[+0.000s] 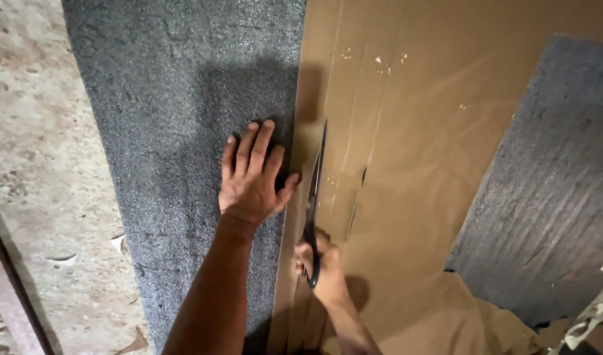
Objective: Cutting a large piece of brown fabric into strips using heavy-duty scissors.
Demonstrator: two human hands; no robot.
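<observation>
The right hand grips scissors (blades pointing up the frame) along the cardboard edge; the left hand lies flat, fingers spread, on grey felt just left.

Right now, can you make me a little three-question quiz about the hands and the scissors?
1. True or false: the left hand lies flat on the dark grey felt mat.
2. What does the right hand hold? A) a hammer B) black-handled scissors C) a brush
3. Fill in: the scissors cut into a sheet of brown ____.

Key:
1. True; its fingers are spread on the mat, beside the cardboard edge.
2. B; the blades point away from the person.
3. Cardboard; a second grey mat piece lies on it at the right.
</observation>
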